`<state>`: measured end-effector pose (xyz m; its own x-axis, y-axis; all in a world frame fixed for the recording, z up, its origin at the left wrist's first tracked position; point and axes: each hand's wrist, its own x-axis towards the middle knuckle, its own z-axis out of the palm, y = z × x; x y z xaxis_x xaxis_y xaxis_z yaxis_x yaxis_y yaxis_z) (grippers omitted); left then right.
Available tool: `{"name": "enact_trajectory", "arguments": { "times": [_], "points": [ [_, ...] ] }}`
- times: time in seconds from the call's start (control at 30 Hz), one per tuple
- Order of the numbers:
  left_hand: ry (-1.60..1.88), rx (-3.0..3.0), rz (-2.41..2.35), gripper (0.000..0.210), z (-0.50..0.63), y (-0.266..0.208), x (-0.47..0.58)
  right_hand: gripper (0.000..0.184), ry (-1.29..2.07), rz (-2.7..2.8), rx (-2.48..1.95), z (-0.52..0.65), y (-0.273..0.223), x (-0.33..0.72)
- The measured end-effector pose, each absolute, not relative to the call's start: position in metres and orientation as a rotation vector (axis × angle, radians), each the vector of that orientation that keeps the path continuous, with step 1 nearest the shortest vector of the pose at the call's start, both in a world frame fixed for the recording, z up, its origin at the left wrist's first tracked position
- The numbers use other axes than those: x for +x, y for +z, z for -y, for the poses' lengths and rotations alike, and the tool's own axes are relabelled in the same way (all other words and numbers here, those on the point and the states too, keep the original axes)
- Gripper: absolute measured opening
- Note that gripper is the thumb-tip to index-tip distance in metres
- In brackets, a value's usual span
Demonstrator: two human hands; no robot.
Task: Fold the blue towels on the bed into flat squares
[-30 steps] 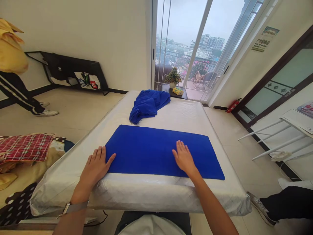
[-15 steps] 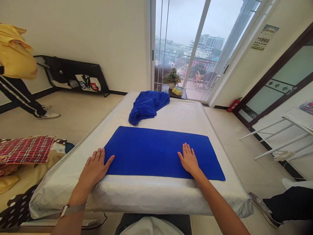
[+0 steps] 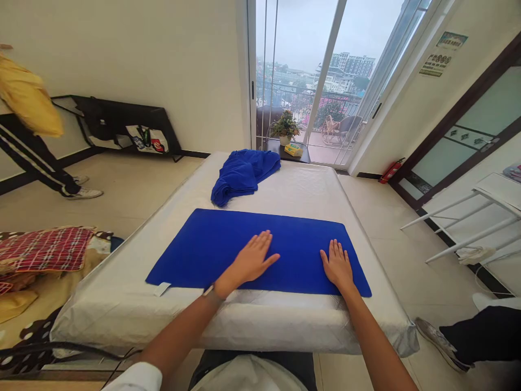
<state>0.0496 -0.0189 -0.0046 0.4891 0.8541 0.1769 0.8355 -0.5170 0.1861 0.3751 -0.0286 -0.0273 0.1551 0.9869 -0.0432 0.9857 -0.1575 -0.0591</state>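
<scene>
A blue cloth (image 3: 220,250) lies flat and smooth across the near part of a padded table with a silvery-white cover (image 3: 309,190). My left hand (image 3: 254,258) rests palm down near the middle of the cloth, fingers stretched out. Toward the cloth's right end, my right hand (image 3: 337,263) also lies flat, open, with the fingers forward. Neither hand grips anything. A small white tag (image 3: 162,289) sticks out from the near left edge of the cloth. Farther back on the table is a crumpled heap of blue cloth (image 3: 244,174).
Red plaid fabric (image 3: 52,250) lies in a pile left of the table. A person in striped trousers (image 3: 36,157) stands at the left with yellow cloth (image 3: 30,95). Another person's shoe (image 3: 437,342) is at the lower right, below a white rack (image 3: 468,212).
My left hand has moved right from the cloth's left edge to its middle, uncovering the near left corner and tag. My right hand has slid a little to the right.
</scene>
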Motion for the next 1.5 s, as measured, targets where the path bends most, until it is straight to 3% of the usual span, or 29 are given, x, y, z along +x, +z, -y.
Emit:
{"name": "enact_trajectory", "arguments": {
  "times": [0.2,0.6,1.03,1.33,1.5],
  "points": [
    [0.299,2.638,-1.476,0.079,0.014,-0.027,0.061,0.076,0.137,2.024,-2.380,0.029,-0.025,0.375],
    [0.162,2.091,-2.234,0.089,-0.004,-0.038,-0.155,0.077,0.154,2.023,-2.378,0.028,-0.027,0.378],
    [0.302,2.125,-2.255,0.087,-0.002,-0.047,-0.165,0.077,0.194,2.042,-2.538,0.022,-0.003,0.369],
    [0.275,2.106,-2.237,0.090,-0.002,-0.044,-0.164,0.070,0.188,2.352,-1.911,-0.028,0.005,0.234],
    [0.286,2.131,-2.264,0.090,-0.005,-0.052,-0.169,0.074,0.330,2.401,-1.819,-0.059,-0.009,0.199]
  ]
}}
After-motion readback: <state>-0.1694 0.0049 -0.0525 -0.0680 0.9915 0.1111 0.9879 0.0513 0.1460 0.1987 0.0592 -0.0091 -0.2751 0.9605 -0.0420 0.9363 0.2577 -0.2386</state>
